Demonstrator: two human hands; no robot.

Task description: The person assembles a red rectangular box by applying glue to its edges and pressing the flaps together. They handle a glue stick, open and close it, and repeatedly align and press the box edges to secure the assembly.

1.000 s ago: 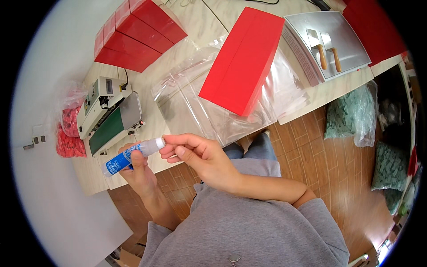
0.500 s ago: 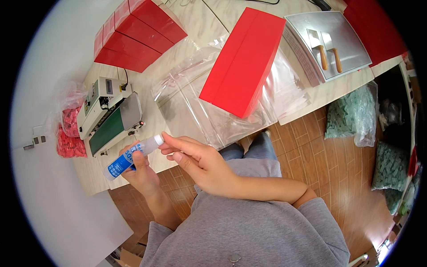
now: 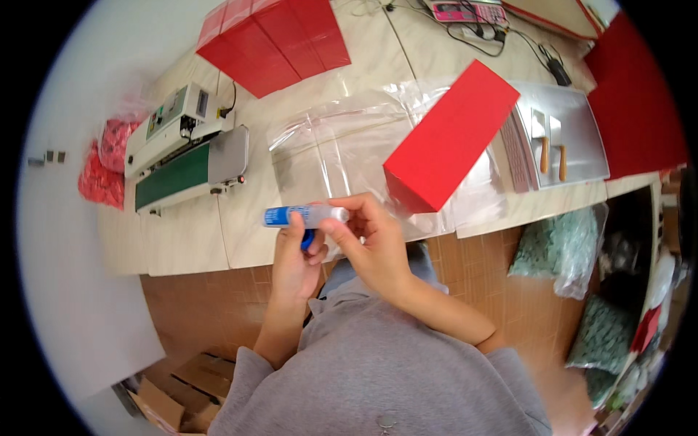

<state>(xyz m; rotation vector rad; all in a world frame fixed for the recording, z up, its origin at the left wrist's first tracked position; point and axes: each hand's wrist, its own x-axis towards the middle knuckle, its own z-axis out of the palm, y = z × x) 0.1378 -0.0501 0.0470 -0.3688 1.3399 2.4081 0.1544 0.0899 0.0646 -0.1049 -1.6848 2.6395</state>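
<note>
A small plastic bottle [image 3: 316, 215] with a blue-and-white label lies nearly level above the table's front edge. My left hand [image 3: 297, 267] is closed round its body, and a blue piece [image 3: 307, 238] shows among those fingers; I cannot make out what it is. At the bottle's right end, thumb and fingers of my right hand [image 3: 379, 251] pinch the white cap [image 3: 341, 215]. Just beyond my right hand, a long red box [image 3: 454, 138] lies slanted on sheets of clear plastic film [image 3: 331, 149].
A sealing machine [image 3: 178, 174] with a green belt stands at the left. Several red boxes [image 3: 276, 43] sit at the back. On the right, two wooden-handled scrapers [image 3: 544, 149] lie on a metal plate [image 3: 582, 138]. Bags of green pieces [image 3: 556, 243] are below the table.
Both hands and the bottle have moved right, and the bottle has turned from slanted to nearly level. The right fingers now close on the cap. The view has shifted, showing more of the table's back.
</note>
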